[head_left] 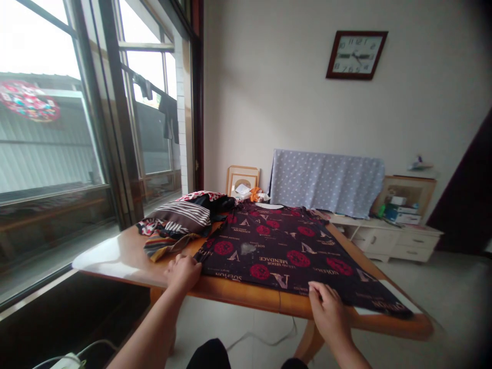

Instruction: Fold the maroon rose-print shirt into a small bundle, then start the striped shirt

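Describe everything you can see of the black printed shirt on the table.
The black printed shirt lies spread flat, a thin-looking fabric covered in round red floral motifs and gold lettering, with a pale smudge left of centre. It rests on the wooden table, its left side against a pile of clothes. The left hand and right hand grip its near edge.

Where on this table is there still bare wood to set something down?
The widest bare patch is the wooden tabletop by the window, bordered by the clothes pile, the left hand and the table edge. A narrow wood strip runs right of the black printed shirt. The far end is crowded, where pile and shirt meet.
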`<act>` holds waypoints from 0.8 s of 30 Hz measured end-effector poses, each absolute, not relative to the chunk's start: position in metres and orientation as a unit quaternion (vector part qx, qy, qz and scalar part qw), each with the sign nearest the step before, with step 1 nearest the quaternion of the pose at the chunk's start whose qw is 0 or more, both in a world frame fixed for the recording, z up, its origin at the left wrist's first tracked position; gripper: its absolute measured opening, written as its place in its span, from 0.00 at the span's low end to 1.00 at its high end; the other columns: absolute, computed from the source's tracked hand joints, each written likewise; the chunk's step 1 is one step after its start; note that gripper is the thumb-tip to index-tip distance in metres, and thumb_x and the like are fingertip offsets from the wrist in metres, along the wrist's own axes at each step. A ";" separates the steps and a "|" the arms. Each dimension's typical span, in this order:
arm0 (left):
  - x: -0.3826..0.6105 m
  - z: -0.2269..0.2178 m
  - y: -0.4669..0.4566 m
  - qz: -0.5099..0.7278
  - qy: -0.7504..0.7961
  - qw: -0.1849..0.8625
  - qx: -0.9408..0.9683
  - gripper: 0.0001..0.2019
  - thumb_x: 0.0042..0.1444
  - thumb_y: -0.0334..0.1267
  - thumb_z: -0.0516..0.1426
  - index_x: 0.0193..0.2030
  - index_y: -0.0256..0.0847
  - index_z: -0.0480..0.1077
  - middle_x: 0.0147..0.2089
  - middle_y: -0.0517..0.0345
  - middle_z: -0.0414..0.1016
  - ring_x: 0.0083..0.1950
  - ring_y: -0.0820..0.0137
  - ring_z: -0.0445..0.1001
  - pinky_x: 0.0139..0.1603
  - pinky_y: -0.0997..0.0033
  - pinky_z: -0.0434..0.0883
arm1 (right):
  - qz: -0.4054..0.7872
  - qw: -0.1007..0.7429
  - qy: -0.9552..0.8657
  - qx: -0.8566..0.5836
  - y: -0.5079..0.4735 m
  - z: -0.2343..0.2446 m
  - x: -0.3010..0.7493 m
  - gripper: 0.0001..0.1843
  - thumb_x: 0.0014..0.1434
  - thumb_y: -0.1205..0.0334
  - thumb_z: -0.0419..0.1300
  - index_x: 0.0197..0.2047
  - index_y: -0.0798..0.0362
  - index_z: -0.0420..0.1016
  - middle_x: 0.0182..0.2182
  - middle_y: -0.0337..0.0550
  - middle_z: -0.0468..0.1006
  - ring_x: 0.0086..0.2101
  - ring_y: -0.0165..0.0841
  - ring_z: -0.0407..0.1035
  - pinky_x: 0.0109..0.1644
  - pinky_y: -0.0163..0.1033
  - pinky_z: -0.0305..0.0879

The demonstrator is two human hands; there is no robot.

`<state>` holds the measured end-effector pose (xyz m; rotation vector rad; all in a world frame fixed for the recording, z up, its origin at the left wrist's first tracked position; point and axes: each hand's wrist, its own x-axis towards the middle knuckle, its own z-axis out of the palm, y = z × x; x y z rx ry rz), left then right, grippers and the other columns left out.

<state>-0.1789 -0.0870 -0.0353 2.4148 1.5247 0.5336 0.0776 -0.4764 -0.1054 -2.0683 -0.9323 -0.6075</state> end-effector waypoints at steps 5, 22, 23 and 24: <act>-0.173 -0.024 -0.096 0.184 0.538 0.132 0.812 0.14 0.55 0.46 0.54 0.35 0.43 0.78 0.55 0.37 0.73 0.58 0.39 0.68 0.55 0.41 0.63 | -0.223 0.398 -0.354 -0.816 -0.476 -0.106 0.076 0.19 0.67 0.49 0.50 0.47 0.49 0.77 0.43 0.50 0.81 0.46 0.45 0.73 0.52 0.51 0.68; -0.204 -0.023 -0.080 0.225 0.557 0.192 0.776 0.14 0.61 0.50 0.50 0.41 0.45 0.70 0.44 0.44 0.82 0.51 0.44 0.78 0.52 0.43 0.66 | -0.243 0.385 -0.360 -0.814 -0.473 -0.091 0.067 0.20 0.67 0.48 0.49 0.46 0.49 0.78 0.42 0.50 0.81 0.44 0.44 0.73 0.53 0.51 0.68; -0.202 -0.023 -0.079 0.244 0.550 0.201 0.773 0.14 0.60 0.51 0.52 0.41 0.45 0.70 0.43 0.45 0.82 0.50 0.45 0.78 0.52 0.44 0.67 | -0.246 0.379 -0.364 -0.814 -0.472 -0.090 0.066 0.20 0.67 0.48 0.49 0.46 0.49 0.78 0.42 0.50 0.81 0.44 0.44 0.73 0.53 0.50 0.68; -0.201 -0.021 -0.078 0.273 0.534 0.218 0.770 0.14 0.59 0.52 0.53 0.41 0.45 0.70 0.41 0.47 0.81 0.49 0.47 0.78 0.51 0.46 0.68 | -0.247 0.375 -0.368 -0.814 -0.472 -0.090 0.065 0.19 0.67 0.49 0.50 0.46 0.49 0.78 0.42 0.49 0.81 0.44 0.44 0.73 0.52 0.50 0.68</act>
